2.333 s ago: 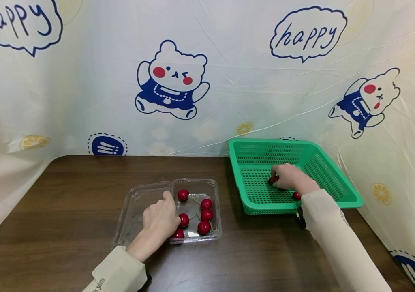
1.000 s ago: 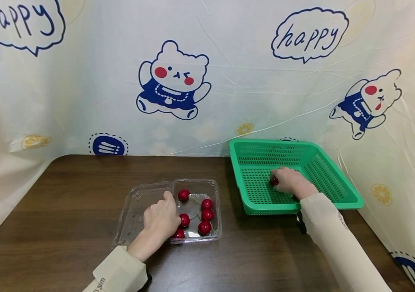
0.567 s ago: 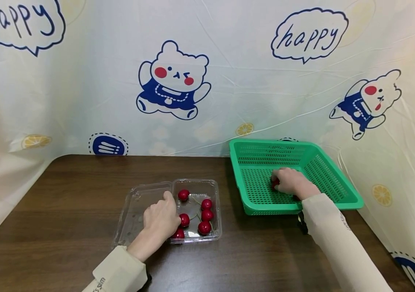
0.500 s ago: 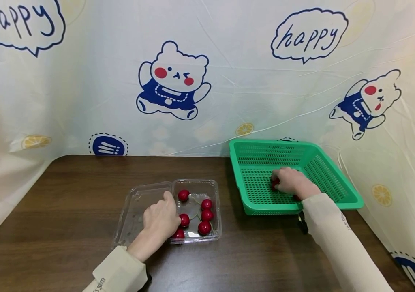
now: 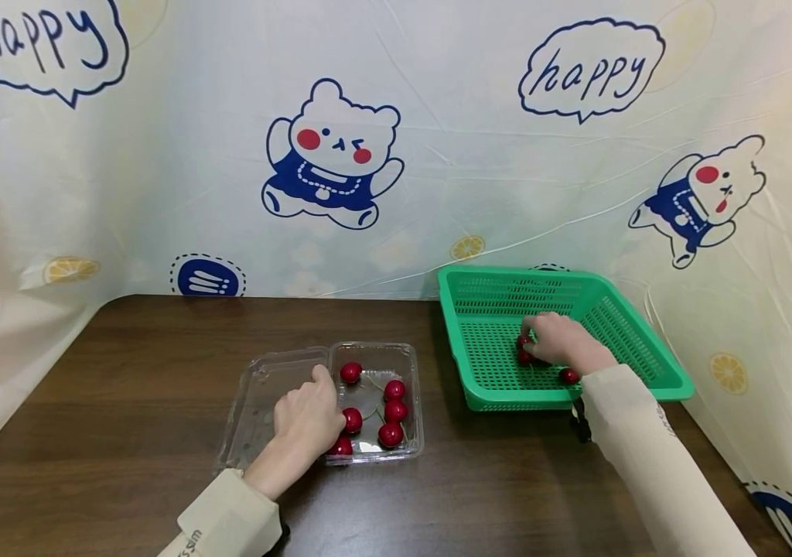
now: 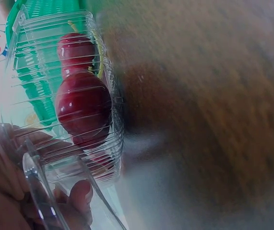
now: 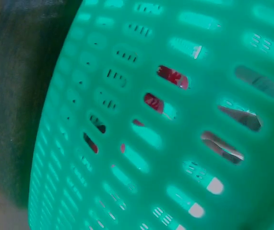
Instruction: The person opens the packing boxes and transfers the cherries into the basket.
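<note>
My left hand point(image 5: 307, 416) grips the hinge side of an open clear plastic clamshell box point(image 5: 410, 371). Several red cherries with green stems, one of them this cherry point(image 5: 390, 434), lie in its right half; the ribbed wall and cherries point(image 6: 83, 103) show close up in the left wrist view. Inside a green basket point(image 5: 462, 379), my right hand point(image 5: 558, 340) pinches a dark red cherry point(image 5: 524, 340) at its fingertips. Another cherry point(image 5: 524, 357) lies just below the fingers, and one more cherry point(image 5: 568, 376) sits near the wrist. The palm side is hidden.
The box and basket stand apart on a dark wooden table point(image 5: 159, 371). A printed curtain point(image 5: 229, 155) hangs behind it. In the right wrist view the slotted basket wall point(image 7: 127, 110) blocks most of the hand.
My right hand has shifted among the cherries in the basket and risen slightly, so cherries beneath it and by the wrist show more. The left hand and box stay put.
</note>
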`<act>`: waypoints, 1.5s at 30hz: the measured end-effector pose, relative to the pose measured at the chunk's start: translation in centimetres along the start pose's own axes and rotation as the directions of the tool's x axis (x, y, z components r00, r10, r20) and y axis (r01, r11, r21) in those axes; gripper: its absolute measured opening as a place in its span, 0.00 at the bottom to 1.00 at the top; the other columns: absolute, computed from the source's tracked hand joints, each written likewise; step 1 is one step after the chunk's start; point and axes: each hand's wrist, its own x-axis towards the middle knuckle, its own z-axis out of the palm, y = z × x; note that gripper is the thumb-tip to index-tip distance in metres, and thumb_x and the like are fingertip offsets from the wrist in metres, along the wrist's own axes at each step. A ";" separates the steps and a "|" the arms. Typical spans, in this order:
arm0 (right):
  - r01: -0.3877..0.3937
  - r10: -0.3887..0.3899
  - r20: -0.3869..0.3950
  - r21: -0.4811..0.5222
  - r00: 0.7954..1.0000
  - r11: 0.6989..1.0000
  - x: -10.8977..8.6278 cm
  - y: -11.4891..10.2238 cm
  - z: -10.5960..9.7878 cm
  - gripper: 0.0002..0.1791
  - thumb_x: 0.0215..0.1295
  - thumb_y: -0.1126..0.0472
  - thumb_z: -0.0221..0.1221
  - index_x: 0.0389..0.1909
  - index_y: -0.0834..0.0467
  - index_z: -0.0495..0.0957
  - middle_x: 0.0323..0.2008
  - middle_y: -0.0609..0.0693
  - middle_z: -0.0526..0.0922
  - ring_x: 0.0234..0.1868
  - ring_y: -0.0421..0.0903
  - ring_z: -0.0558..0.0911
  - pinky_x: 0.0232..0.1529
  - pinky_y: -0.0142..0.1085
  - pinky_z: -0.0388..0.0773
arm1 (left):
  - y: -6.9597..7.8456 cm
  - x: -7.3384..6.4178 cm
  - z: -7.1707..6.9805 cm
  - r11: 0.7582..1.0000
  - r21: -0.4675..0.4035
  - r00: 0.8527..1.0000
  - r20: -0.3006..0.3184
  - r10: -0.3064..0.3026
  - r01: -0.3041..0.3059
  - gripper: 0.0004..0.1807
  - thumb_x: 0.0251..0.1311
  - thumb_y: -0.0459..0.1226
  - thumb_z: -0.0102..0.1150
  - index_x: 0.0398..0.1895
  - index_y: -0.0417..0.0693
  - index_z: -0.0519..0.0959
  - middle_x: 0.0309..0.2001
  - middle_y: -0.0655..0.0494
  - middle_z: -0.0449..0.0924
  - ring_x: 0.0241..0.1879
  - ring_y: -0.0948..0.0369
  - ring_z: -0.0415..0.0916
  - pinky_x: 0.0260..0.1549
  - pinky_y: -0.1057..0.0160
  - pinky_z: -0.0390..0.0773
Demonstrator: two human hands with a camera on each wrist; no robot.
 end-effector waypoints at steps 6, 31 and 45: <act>0.016 -0.016 -0.013 -0.011 1.000 1.000 0.1 -0.1 -0.4 0.12 0.68 0.60 0.58 0.48 0.61 0.79 0.44 0.60 0.83 0.41 0.53 0.80 0.42 0.51 0.79 | -0.1 0.0 0.0 1.000 0.003 1.000 -0.004 0.000 0.000 0.15 0.50 0.33 0.60 0.34 0.40 0.63 0.19 0.47 0.73 0.18 0.52 0.71 0.18 0.55 0.68; 0.079 -0.080 -0.086 -0.019 0.993 0.997 0.9 -2.4 -3.7 0.14 0.67 0.61 0.58 0.51 0.62 0.79 0.49 0.61 0.82 0.45 0.57 0.82 0.45 0.52 0.79 | 0.0 0.0 0.1 1.000 0.021 1.000 -0.006 -0.001 0.001 0.17 0.50 0.33 0.62 0.36 0.39 0.63 0.20 0.45 0.76 0.19 0.51 0.73 0.18 0.54 0.70; 0.137 -0.135 -0.134 0.010 0.982 0.990 1.2 -4.9 -5.3 0.15 0.68 0.59 0.58 0.52 0.61 0.78 0.49 0.59 0.81 0.46 0.55 0.81 0.47 0.51 0.78 | 0.1 -0.1 0.1 1.000 0.024 1.000 -0.011 0.005 -0.005 0.17 0.50 0.33 0.62 0.36 0.39 0.64 0.20 0.45 0.76 0.19 0.50 0.73 0.18 0.54 0.70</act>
